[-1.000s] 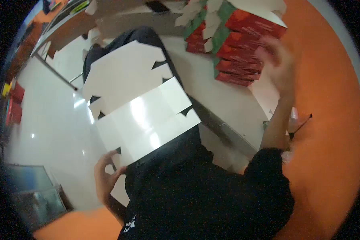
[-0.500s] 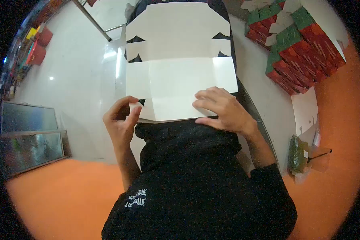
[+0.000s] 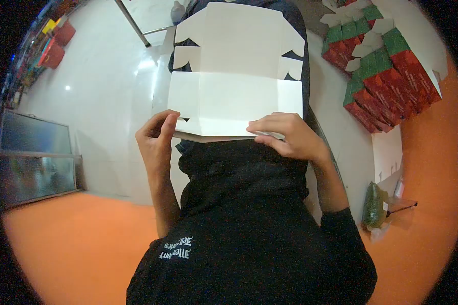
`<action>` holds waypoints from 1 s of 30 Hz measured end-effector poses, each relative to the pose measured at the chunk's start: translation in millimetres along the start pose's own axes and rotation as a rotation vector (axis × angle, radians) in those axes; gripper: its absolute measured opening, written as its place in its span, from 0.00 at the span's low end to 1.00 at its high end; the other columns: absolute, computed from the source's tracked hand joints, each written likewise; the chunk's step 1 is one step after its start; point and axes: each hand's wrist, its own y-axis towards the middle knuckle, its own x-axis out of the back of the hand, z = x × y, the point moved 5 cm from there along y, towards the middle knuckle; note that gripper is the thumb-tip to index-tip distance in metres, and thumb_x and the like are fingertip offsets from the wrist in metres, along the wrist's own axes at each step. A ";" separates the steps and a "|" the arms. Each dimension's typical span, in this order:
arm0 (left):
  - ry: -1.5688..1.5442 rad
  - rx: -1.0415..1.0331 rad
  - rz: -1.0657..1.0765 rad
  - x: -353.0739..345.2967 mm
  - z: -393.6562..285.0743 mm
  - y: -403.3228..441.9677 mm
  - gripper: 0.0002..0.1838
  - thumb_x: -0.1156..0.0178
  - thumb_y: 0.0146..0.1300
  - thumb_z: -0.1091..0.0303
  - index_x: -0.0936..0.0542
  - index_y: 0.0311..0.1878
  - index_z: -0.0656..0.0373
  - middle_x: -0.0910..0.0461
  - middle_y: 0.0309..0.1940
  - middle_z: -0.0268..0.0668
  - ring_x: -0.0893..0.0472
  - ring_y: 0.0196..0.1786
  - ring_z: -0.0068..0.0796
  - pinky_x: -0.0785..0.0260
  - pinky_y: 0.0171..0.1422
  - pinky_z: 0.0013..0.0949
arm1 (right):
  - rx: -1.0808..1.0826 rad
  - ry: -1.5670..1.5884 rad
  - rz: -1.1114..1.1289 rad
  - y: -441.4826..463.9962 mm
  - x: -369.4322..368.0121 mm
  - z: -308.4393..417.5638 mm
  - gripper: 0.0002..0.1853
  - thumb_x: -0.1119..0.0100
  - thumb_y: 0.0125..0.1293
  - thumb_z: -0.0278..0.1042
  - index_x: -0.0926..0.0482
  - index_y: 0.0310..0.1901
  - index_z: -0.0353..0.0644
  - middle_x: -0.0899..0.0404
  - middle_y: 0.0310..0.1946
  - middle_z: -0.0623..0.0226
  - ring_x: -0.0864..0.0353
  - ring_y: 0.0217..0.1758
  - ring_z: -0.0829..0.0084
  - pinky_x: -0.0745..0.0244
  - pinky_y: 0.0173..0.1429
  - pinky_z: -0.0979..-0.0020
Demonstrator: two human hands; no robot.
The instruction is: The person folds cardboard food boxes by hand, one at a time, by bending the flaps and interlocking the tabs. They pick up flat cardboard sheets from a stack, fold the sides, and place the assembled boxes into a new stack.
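A white cardboard box blank (image 3: 239,96) with creases and notched side flaps lies across the person's lap, its plain side up. At its near left corner, my left hand (image 3: 158,134) pinches the edge between thumb and fingers, beside a small dark notch. My right hand (image 3: 290,134) grips the near right edge, fingers on top and thumb underneath. Along this near edge the front panel is bent upward, and a strip of its underside shows.
Red and green folded cartons (image 3: 392,76) stand in rows on the floor at the right. Below them lie a white card sheet (image 3: 387,155) and a green plastic-wrapped bundle (image 3: 375,206). Glass-fronted panels (image 3: 38,152) stand at left, with a metal leg (image 3: 132,23) at the top.
The near edge of the blank has been raised and its front panel bent up further. My right hand has closed round the edge, and my left hand has moved up slightly with its corner.
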 end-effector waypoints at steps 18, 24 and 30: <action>-0.045 0.203 -0.010 -3.6 6.8 0.2 0.19 0.42 0.61 0.53 0.18 0.33 0.63 0.22 0.26 0.37 0.24 0.27 0.23 0.30 0.32 0.26 | -0.124 0.217 0.166 16.8 0.8 -17.0 0.10 0.42 0.61 0.32 0.18 0.42 0.39 0.17 0.34 0.59 0.17 0.36 0.66 0.25 0.41 0.70; -0.042 0.213 -0.022 -3.1 5.2 1.2 0.19 0.42 0.62 0.53 0.18 0.33 0.63 0.22 0.26 0.37 0.25 0.27 0.24 0.31 0.32 0.26 | -0.161 0.257 0.203 19.5 -0.3 -19.8 0.10 0.44 0.62 0.32 0.18 0.43 0.40 0.16 0.34 0.59 0.17 0.36 0.68 0.25 0.41 0.72; -0.127 0.201 -0.031 0.6 5.7 3.8 0.18 0.39 0.62 0.60 0.20 0.36 0.72 0.22 0.24 0.42 0.22 0.21 0.25 0.26 0.27 0.25 | -0.178 0.230 0.207 22.0 -1.5 -22.4 0.11 0.44 0.63 0.33 0.17 0.42 0.39 0.17 0.33 0.59 0.18 0.35 0.70 0.26 0.41 0.72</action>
